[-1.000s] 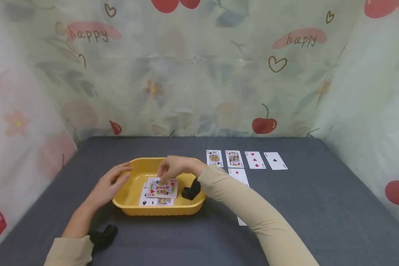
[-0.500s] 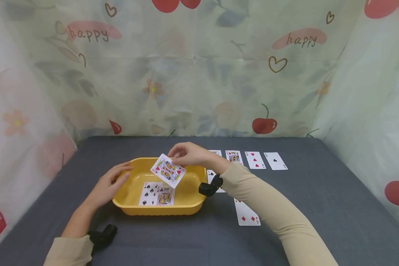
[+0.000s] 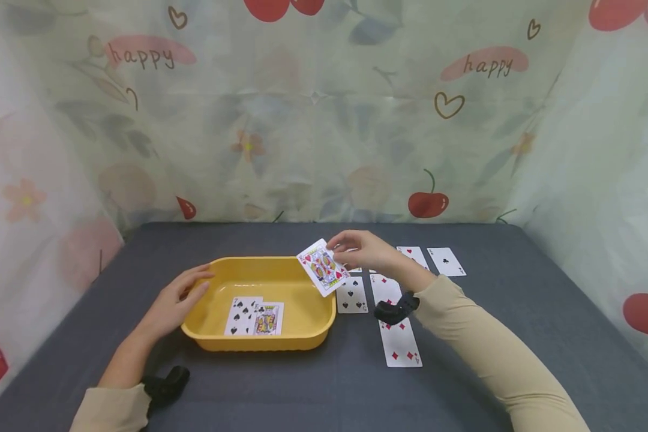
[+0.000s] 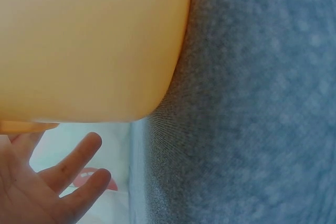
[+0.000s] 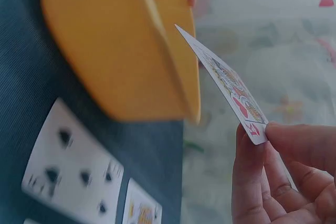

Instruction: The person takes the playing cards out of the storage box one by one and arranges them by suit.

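Note:
My right hand [image 3: 364,251] pinches the king of hearts [image 3: 323,267] by a corner between thumb and fingers. The card hangs tilted above the right rim of a yellow tray [image 3: 259,343]. In the right wrist view, thumb and fingertips grip the edge of that king [image 5: 231,85]. Inside the tray lie a seven of spades [image 3: 239,314] and a king of clubs [image 3: 268,319], side by side and overlapping. At the tray's left rim rests my left hand [image 3: 173,303]; the left wrist view shows its spread, extended fingers [image 4: 79,156] beside the tray wall [image 4: 94,45].
Right of the tray, face-up cards lie on the dark cloth: a five of spades [image 3: 352,295], a two of diamonds [image 3: 383,288] and a four of diamonds [image 3: 401,347]. Behind them are a three of hearts [image 3: 410,254] and an ace of clubs [image 3: 447,261]. My right arm partly covers this layout.
My right hand has lifted the king of hearts off the cards in the tray and carried it up and rightward to the right rim. The left hand has stayed put.

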`<control>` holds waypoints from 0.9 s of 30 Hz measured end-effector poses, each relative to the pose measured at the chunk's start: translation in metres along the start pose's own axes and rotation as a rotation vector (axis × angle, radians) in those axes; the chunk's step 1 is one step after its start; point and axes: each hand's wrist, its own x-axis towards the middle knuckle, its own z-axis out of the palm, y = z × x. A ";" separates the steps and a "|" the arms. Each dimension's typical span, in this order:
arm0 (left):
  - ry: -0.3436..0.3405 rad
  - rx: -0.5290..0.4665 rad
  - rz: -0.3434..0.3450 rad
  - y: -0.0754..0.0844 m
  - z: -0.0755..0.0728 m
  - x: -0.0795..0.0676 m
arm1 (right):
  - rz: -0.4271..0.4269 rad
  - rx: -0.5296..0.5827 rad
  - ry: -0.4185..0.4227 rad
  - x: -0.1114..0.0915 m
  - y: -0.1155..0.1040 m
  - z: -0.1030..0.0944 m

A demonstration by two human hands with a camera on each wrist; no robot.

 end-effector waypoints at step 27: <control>-0.007 -0.014 0.002 -0.002 0.000 0.000 | 0.250 -0.009 0.265 -0.088 0.124 -0.078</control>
